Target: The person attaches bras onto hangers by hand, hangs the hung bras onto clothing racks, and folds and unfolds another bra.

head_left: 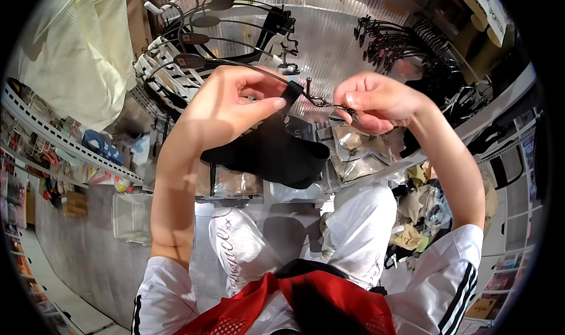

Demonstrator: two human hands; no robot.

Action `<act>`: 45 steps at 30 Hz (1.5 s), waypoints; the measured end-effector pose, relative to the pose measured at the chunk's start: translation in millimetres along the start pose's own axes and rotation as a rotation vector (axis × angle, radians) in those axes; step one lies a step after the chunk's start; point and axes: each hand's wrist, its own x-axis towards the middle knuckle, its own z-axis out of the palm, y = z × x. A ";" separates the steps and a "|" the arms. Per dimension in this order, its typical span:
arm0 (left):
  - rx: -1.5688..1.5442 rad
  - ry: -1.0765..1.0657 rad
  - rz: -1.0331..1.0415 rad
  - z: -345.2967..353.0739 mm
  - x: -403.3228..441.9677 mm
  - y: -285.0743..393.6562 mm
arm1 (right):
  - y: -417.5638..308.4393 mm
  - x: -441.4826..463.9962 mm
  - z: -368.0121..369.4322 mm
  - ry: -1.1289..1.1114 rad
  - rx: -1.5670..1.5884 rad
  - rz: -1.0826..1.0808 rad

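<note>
My left hand [235, 102] is closed, thumb and fingers pinching the strap of a black garment [273, 152] with rounded lobes that hangs below it. The thin black arm of a hanger [271, 73] runs behind this hand, and its end meets the top of the strap. From there a thin, dark, twisted strand [318, 101] stretches to my right hand [376, 102]. This hand is closed too, its thumb and fingertips pinching the strand's far end, where a small dark clip shows. The garment's exact kind cannot be made out.
Black hangers [206, 22] with striped garments hang at the upper left, beside a pale ribbed cloth [76, 52]. A bunch of black hooks [406, 40] hangs at the upper right. Plastic-wrapped packages [356, 149] lie below my hands. A clear bin [132, 217] stands on the floor.
</note>
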 end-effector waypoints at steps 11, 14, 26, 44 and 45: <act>0.006 0.050 -0.013 4.5 3.3 -12.7 | 3.0 23.8 28.4 0.537 -1.540 -0.365; 0.073 0.106 -0.025 5.9 5.4 -11.4 | 16.3 27.5 25.6 0.702 -1.505 -0.443; 0.192 0.210 0.032 14.3 10.3 -6.8 | 20.2 0.2 26.0 0.652 -0.630 -0.371; 0.207 0.220 0.015 19.2 15.4 -4.7 | 45.0 21.8 17.8 1.121 -1.256 -1.066; 0.203 0.219 0.017 18.9 16.2 -6.4 | 42.1 20.9 18.5 1.105 -1.240 -1.059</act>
